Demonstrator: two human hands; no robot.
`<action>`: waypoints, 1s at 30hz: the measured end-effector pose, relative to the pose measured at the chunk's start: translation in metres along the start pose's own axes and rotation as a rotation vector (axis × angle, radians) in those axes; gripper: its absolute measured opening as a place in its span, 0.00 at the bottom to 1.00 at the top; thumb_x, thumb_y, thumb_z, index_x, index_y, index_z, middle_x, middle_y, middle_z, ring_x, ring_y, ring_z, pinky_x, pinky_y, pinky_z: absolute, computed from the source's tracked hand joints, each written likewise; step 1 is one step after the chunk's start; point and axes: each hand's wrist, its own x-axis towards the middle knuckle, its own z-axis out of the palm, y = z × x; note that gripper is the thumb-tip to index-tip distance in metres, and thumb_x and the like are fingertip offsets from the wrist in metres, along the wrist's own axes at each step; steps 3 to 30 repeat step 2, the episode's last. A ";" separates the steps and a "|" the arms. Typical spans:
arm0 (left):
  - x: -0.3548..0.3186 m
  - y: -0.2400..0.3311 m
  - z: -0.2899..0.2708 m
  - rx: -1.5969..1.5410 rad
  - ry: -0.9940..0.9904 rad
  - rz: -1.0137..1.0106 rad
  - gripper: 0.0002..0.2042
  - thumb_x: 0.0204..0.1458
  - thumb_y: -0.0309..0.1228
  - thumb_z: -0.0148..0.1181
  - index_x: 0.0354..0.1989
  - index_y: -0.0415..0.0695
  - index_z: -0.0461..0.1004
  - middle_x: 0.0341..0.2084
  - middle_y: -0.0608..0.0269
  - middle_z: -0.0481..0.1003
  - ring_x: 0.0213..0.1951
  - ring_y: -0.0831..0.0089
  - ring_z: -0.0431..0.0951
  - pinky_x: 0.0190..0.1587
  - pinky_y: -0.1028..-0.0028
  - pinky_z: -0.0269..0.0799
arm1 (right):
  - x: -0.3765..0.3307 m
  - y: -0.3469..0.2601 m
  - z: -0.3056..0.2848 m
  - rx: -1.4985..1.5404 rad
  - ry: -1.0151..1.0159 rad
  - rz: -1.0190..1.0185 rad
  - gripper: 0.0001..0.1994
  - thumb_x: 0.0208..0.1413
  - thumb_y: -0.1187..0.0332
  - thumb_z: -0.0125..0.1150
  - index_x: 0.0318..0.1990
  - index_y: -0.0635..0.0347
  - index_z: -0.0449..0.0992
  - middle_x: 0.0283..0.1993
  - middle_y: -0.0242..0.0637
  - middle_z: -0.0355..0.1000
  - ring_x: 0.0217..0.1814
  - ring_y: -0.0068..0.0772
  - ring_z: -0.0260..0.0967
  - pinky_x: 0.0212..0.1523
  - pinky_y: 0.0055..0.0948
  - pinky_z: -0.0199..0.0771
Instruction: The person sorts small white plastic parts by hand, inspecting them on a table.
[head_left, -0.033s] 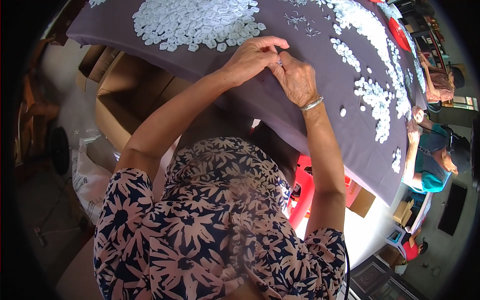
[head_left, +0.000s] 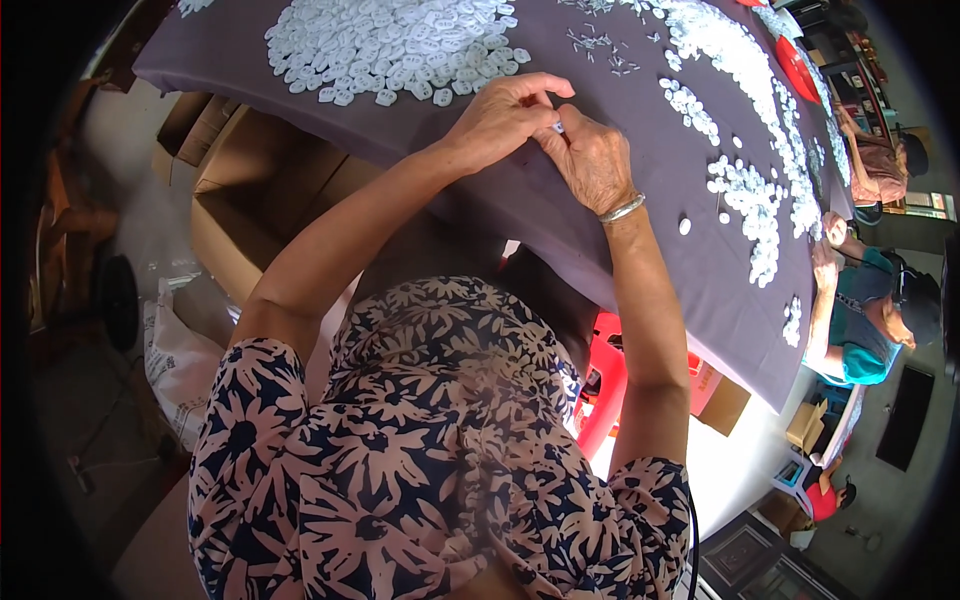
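Over the near edge of the purple-grey cloth, my two hands meet at the fingertips. A small white piece (head_left: 558,127) shows between them, mostly covered by fingers, so its exact kind cannot be made out. My left hand (head_left: 505,122) pinches it from the left, with the index finger arched above. From the right, my right hand (head_left: 594,160), with a silver bangle at the wrist, closes thumb and curled fingers on it. Just beyond my left hand lies a big heap of flat white plastic tags (head_left: 390,45). Several tiny slim pins (head_left: 600,45) are scattered beyond my right hand.
Small round white pieces (head_left: 755,210) spread along the table's right side, near a red tray (head_left: 797,70). An open cardboard box (head_left: 235,220) stands below the table at left. A red stool (head_left: 605,375) is under me. A co-worker in teal (head_left: 865,320) works at the right.
My hands stay in nearly the same place, with a slight shift of the fingers. A little more of the small white piece shows between the fingertips.
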 end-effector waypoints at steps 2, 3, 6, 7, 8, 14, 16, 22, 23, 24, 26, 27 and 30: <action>0.002 -0.001 -0.005 0.123 0.058 0.067 0.18 0.50 0.29 0.55 0.51 0.49 0.72 0.26 0.71 0.71 0.30 0.82 0.70 0.36 0.79 0.68 | 0.001 -0.003 -0.004 0.019 -0.052 0.106 0.16 0.54 0.55 0.59 0.27 0.58 0.68 0.21 0.38 0.73 0.24 0.44 0.73 0.23 0.38 0.72; 0.002 -0.001 -0.005 0.123 0.058 0.067 0.18 0.50 0.29 0.55 0.51 0.49 0.72 0.26 0.71 0.71 0.30 0.82 0.70 0.36 0.79 0.68 | 0.001 -0.003 -0.004 0.019 -0.052 0.106 0.16 0.54 0.55 0.59 0.27 0.58 0.68 0.21 0.38 0.73 0.24 0.44 0.73 0.23 0.38 0.72; 0.002 -0.001 -0.005 0.123 0.058 0.067 0.18 0.50 0.29 0.55 0.51 0.49 0.72 0.26 0.71 0.71 0.30 0.82 0.70 0.36 0.79 0.68 | 0.001 -0.003 -0.004 0.019 -0.052 0.106 0.16 0.54 0.55 0.59 0.27 0.58 0.68 0.21 0.38 0.73 0.24 0.44 0.73 0.23 0.38 0.72; 0.002 -0.001 -0.005 0.123 0.058 0.067 0.18 0.50 0.29 0.55 0.51 0.49 0.72 0.26 0.71 0.71 0.30 0.82 0.70 0.36 0.79 0.68 | 0.001 -0.003 -0.004 0.019 -0.052 0.106 0.16 0.54 0.55 0.59 0.27 0.58 0.68 0.21 0.38 0.73 0.24 0.44 0.73 0.23 0.38 0.72; 0.002 -0.001 -0.005 0.123 0.058 0.067 0.18 0.50 0.29 0.55 0.51 0.49 0.72 0.26 0.71 0.71 0.30 0.82 0.70 0.36 0.79 0.68 | 0.001 -0.003 -0.004 0.019 -0.052 0.106 0.16 0.54 0.55 0.59 0.27 0.58 0.68 0.21 0.38 0.73 0.24 0.44 0.73 0.23 0.38 0.72; 0.002 -0.001 -0.005 0.123 0.058 0.067 0.18 0.50 0.29 0.55 0.51 0.49 0.72 0.26 0.71 0.71 0.30 0.82 0.70 0.36 0.79 0.68 | 0.001 -0.003 -0.004 0.019 -0.052 0.106 0.16 0.54 0.55 0.59 0.27 0.58 0.68 0.21 0.38 0.73 0.24 0.44 0.73 0.23 0.38 0.72; 0.002 -0.001 -0.005 0.123 0.058 0.067 0.18 0.50 0.29 0.55 0.51 0.49 0.72 0.26 0.71 0.71 0.30 0.82 0.70 0.36 0.79 0.68 | 0.001 -0.003 -0.004 0.019 -0.052 0.106 0.16 0.54 0.55 0.59 0.27 0.58 0.68 0.21 0.38 0.73 0.24 0.44 0.73 0.23 0.38 0.72; 0.002 -0.001 -0.005 0.123 0.058 0.067 0.18 0.50 0.29 0.55 0.51 0.49 0.72 0.26 0.71 0.71 0.30 0.82 0.70 0.36 0.79 0.68 | 0.001 -0.003 -0.004 0.019 -0.052 0.106 0.16 0.54 0.55 0.59 0.27 0.58 0.68 0.21 0.38 0.73 0.24 0.44 0.73 0.23 0.38 0.72; 0.002 -0.001 -0.005 0.123 0.058 0.067 0.18 0.50 0.29 0.55 0.51 0.49 0.72 0.26 0.71 0.71 0.30 0.82 0.70 0.36 0.79 0.68 | 0.001 -0.003 -0.004 0.019 -0.052 0.106 0.16 0.54 0.55 0.59 0.27 0.58 0.68 0.21 0.38 0.73 0.24 0.44 0.73 0.23 0.38 0.72; 0.002 -0.001 -0.005 0.123 0.058 0.067 0.18 0.50 0.29 0.55 0.51 0.49 0.72 0.26 0.71 0.71 0.30 0.82 0.70 0.36 0.79 0.68 | 0.001 -0.003 -0.004 0.019 -0.052 0.106 0.16 0.54 0.55 0.59 0.27 0.58 0.68 0.21 0.38 0.73 0.24 0.44 0.73 0.23 0.38 0.72; 0.002 -0.001 -0.005 0.123 0.058 0.067 0.18 0.50 0.29 0.55 0.51 0.49 0.72 0.26 0.71 0.71 0.30 0.82 0.70 0.36 0.79 0.68 | 0.001 -0.003 -0.004 0.019 -0.052 0.106 0.16 0.54 0.55 0.59 0.27 0.58 0.68 0.21 0.38 0.73 0.24 0.44 0.73 0.23 0.38 0.72; 0.002 -0.001 -0.005 0.123 0.058 0.067 0.18 0.50 0.29 0.55 0.51 0.49 0.72 0.26 0.71 0.71 0.30 0.82 0.70 0.36 0.79 0.68 | 0.001 -0.003 -0.004 0.019 -0.052 0.106 0.16 0.54 0.55 0.59 0.27 0.58 0.68 0.21 0.38 0.73 0.24 0.44 0.73 0.23 0.38 0.72; 0.002 -0.001 -0.005 0.123 0.058 0.067 0.18 0.50 0.29 0.55 0.51 0.49 0.72 0.26 0.71 0.71 0.30 0.82 0.70 0.36 0.79 0.68 | 0.001 -0.003 -0.004 0.019 -0.052 0.106 0.16 0.54 0.55 0.59 0.27 0.58 0.68 0.21 0.38 0.73 0.24 0.44 0.73 0.23 0.38 0.72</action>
